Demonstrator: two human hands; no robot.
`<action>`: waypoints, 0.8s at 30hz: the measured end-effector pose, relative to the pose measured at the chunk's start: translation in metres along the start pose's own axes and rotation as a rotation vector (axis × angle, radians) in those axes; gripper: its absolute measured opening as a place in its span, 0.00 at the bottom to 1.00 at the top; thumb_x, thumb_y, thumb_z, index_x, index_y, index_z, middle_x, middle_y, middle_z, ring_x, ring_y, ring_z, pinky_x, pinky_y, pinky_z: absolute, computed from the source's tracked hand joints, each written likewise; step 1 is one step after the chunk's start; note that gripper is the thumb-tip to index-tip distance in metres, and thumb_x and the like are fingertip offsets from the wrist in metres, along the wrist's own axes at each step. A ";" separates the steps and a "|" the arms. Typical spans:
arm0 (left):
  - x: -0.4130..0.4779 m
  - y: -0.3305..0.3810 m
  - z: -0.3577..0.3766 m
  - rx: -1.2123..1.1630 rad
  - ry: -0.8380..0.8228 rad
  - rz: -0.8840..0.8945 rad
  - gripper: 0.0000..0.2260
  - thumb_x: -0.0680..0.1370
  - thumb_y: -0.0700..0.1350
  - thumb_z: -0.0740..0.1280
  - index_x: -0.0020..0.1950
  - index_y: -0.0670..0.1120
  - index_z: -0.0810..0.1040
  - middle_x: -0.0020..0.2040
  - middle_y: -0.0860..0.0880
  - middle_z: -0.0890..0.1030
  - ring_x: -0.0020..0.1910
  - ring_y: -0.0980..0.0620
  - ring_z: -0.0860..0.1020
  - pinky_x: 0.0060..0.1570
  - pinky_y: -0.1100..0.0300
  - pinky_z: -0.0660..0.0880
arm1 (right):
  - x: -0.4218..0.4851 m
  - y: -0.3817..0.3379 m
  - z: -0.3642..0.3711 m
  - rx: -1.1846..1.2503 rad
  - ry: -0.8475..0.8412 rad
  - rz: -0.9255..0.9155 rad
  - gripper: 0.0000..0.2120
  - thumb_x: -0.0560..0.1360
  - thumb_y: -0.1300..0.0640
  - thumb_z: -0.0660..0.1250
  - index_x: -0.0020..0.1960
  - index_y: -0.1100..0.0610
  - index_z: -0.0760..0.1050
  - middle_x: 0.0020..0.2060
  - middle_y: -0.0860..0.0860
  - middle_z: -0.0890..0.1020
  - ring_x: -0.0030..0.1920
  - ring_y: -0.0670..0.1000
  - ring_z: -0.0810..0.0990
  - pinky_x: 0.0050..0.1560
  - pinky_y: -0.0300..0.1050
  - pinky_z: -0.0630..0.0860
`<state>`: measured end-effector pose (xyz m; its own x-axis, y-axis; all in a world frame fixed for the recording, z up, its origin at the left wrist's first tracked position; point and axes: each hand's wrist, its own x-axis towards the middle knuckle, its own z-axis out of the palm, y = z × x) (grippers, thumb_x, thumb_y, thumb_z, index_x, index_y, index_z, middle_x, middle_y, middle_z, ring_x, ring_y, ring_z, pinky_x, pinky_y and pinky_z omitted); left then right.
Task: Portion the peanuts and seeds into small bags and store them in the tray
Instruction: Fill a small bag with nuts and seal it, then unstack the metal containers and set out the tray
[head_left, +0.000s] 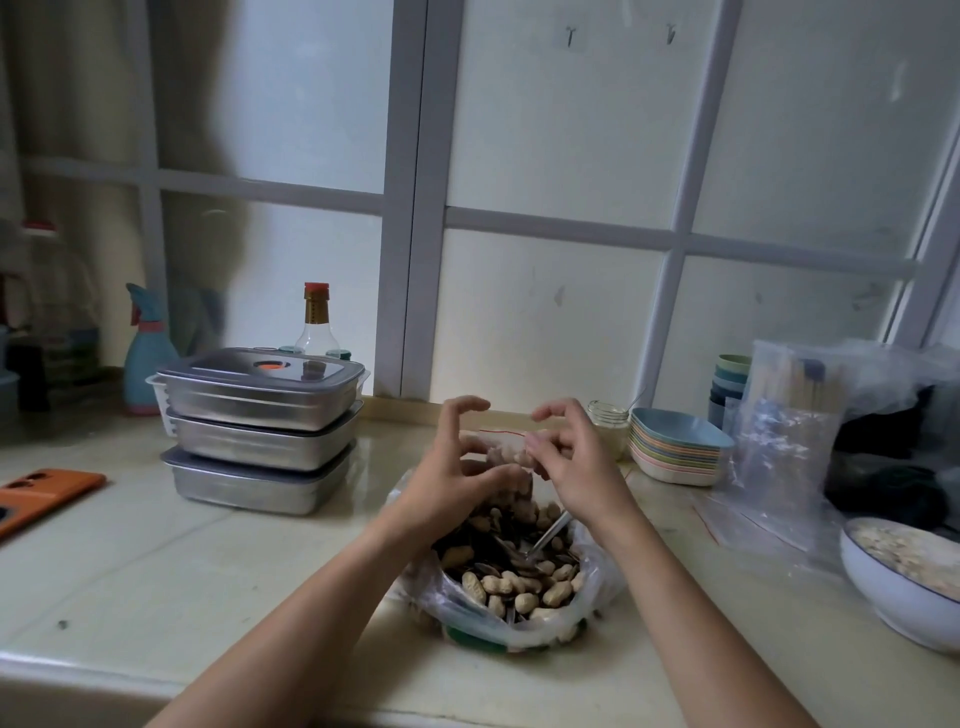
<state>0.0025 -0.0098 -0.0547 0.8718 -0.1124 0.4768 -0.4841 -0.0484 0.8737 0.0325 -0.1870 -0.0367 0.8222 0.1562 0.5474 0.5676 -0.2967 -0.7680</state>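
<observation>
Two grips on the small bag (500, 442), I see: left hand (457, 470) curled round its peanut-filled lower part, right hand (574, 460) pinching its side. It hangs just above the open bag of peanuts and seeds (519, 582) on the desk (156, 545), a spoon (550, 530) stuck in. Stacked trays (260, 415) sit off left.

- Bench (156, 561), near left: bare surface, passable from the near edge up to the trays.
- Far left: three stacked lidded metal trays (262, 431); spray bottle (145, 353) and glass bottle (317, 322) behind them; orange phone (41, 493) at the left edge.
- Centre: open bag of peanuts and seeds (514, 582) with a spoon (553, 530) in it; left hand (457, 483) and right hand (576, 462) pinch a small bag (506, 447) just above.
- Right: crowded. Jar (608, 421), stacked plates (675, 447), cups (730, 384), loose plastic bags (779, 441), white bowl (893, 587). A bare strip runs between the peanut bag and the bowl.
</observation>
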 end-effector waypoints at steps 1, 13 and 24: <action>0.001 -0.001 -0.001 0.002 0.004 0.025 0.28 0.74 0.40 0.78 0.68 0.54 0.68 0.53 0.42 0.83 0.51 0.44 0.85 0.52 0.51 0.83 | 0.000 -0.001 0.000 -0.045 -0.002 -0.039 0.07 0.82 0.57 0.68 0.55 0.44 0.75 0.40 0.49 0.84 0.43 0.49 0.84 0.50 0.51 0.81; 0.001 0.009 -0.010 0.138 0.210 -0.144 0.19 0.73 0.61 0.72 0.54 0.49 0.86 0.48 0.51 0.88 0.49 0.52 0.86 0.55 0.45 0.82 | -0.005 -0.017 0.011 -0.320 -0.267 -0.080 0.21 0.75 0.50 0.76 0.63 0.38 0.73 0.54 0.42 0.82 0.49 0.41 0.83 0.52 0.43 0.82; -0.020 0.090 -0.155 0.890 0.854 0.133 0.09 0.78 0.44 0.66 0.56 0.46 0.81 0.58 0.44 0.76 0.59 0.43 0.74 0.58 0.49 0.70 | 0.005 -0.072 0.052 0.424 -0.297 0.380 0.07 0.81 0.66 0.62 0.57 0.61 0.74 0.44 0.59 0.79 0.43 0.57 0.84 0.49 0.55 0.85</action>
<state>-0.0470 0.1417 0.0298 0.4202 0.4981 0.7585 -0.1642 -0.7803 0.6035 -0.0025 -0.1162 0.0043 0.9115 0.3860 0.1419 0.1515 0.0056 -0.9884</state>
